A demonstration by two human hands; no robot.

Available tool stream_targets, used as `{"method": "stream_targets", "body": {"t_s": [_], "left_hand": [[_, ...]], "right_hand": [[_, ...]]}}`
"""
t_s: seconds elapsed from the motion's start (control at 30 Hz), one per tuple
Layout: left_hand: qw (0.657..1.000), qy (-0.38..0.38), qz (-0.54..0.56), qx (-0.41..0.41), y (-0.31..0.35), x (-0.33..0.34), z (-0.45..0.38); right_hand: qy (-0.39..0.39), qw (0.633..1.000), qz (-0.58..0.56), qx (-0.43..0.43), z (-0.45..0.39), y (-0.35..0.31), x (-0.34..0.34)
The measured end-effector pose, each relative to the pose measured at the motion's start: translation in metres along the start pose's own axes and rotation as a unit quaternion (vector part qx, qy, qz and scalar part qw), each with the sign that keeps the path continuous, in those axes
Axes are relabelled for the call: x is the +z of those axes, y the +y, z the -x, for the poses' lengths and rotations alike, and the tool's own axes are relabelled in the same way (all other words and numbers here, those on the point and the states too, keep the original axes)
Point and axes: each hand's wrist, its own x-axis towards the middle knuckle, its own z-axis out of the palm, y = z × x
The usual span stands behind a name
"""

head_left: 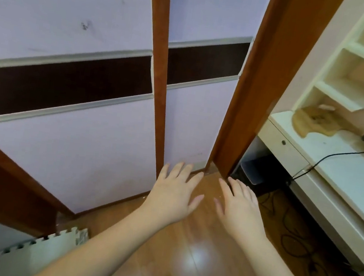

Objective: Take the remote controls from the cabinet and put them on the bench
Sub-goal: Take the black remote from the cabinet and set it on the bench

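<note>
Both bare forearms reached forward toward 12 o'clock, palms down. Left hand (pixel 174 194) flat, fingers straight and spread, holding nothing. Right hand (pixel 240 207) just beside it at 3 o'clock, fingers likewise extended, empty, not touching.

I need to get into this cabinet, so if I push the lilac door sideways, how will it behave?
The door probably slides rather than swings: one panel overlaps the other behind the wooden frame. It looks stiff and tall, so likely heavy. No handle shows, so flat palms may slip on its smooth face.
</note>
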Motion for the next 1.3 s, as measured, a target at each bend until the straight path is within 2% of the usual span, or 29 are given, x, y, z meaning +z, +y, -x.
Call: {"method": "stream_targets", "body": {"t_s": [0.23,0.4,0.7,0.87,1.1,1.3], "left_hand": [[0.999,-0.004,0.004,0.052,0.012,-0.006,-0.083],[0.997,-0.01,0.006,0.076,0.048,-0.006,-0.162],[0.988,0.019,0.034,0.15,0.134,-0.056,-0.295],[0.978,0.071,-0.005,0.194,0.16,-0.083,-0.357],[0.957,0.121,-0.041,0.262,0.17,-0.113,-0.441],[0.939,0.146,-0.024,0.311,0.164,-0.138,-0.504]], "right_hand": [[0.02,0.998,0.017,0.061,-0.05,0.046,-0.011],[0.039,0.994,0.02,0.097,-0.091,0.104,-0.015],[0.101,0.986,0.023,0.133,-0.157,0.223,-0.066],[0.111,0.982,0.043,0.148,-0.19,0.272,-0.084],[0.162,0.965,0.087,0.188,-0.242,0.316,-0.118],[0.177,0.953,0.116,0.216,-0.296,0.326,-0.157]]}}
